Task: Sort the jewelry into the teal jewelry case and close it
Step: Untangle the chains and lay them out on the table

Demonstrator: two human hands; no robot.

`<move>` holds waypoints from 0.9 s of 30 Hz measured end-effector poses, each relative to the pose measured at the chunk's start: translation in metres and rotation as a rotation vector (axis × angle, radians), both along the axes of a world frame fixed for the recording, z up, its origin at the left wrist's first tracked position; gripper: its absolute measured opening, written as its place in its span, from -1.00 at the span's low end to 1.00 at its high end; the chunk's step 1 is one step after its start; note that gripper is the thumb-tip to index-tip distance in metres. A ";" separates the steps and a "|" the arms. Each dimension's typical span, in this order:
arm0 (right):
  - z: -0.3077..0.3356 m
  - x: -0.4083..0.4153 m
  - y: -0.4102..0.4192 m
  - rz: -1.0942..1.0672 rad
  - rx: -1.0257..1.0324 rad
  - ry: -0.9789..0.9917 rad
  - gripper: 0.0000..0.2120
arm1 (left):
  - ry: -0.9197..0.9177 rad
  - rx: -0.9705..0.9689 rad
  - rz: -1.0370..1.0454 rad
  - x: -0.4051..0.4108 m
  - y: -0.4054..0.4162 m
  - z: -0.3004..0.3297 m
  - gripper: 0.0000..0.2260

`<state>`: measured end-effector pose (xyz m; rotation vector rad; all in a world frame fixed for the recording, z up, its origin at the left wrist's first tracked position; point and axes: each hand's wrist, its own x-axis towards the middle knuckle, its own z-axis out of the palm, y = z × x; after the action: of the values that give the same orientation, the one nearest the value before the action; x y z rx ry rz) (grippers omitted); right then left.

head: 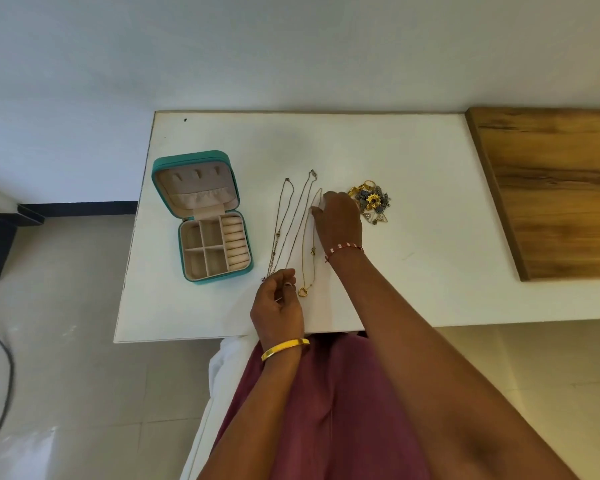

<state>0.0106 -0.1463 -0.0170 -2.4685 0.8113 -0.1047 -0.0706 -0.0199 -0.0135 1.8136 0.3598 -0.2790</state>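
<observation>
At the near edge of the white rectangular desk (413, 289), the left hand (279, 306) hovers just inside the rim, its grip narrow, fingers curled and pinching the lower end of the thin brownish chain necklaces (284, 226) that lie stretched lengthwise away from the person. Just right of it lies a fine gold chain with a heart-shaped pendant (303, 291), the heart close to the left hand's fingertips. Farther in, the right hand (338, 220) reaches over the middle of the desk, its fingers bent down onto the far end of that gold chain; whether the grip pinches it or merely presses cannot be told. Just beyond and right of this hand sits a small heap of gold and dark mixed jewelry (373, 200). The teal square jewelry case (201, 216) stands open near the desk's left edge, well apart from both hands, lid propped back, beige compartments showing. Bare white surface stretches right to a brown wooden board (551, 195) and back to the wall.
</observation>
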 end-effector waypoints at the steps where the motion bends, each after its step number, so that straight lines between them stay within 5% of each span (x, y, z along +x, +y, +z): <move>1: -0.002 0.003 -0.001 -0.016 -0.014 0.008 -0.78 | 0.002 -0.001 0.000 -0.001 0.000 0.000 -0.80; 14: -0.013 0.014 0.001 0.130 -0.291 0.129 -0.72 | 0.040 -0.013 0.028 0.000 0.000 0.005 -0.82; 21: 0.008 -0.002 0.003 -0.096 0.375 -0.240 -0.85 | 0.006 -0.032 0.023 -0.002 0.003 0.012 -0.79; 27: 0.052 -0.042 0.015 -0.093 0.902 -0.269 -0.82 | -0.083 -0.050 -0.026 -0.008 0.012 0.039 -0.76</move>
<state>-0.0311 -0.1308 0.0352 -1.5307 0.6553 -0.0774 -0.0790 -0.0076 0.0258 1.7754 0.2688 -0.2285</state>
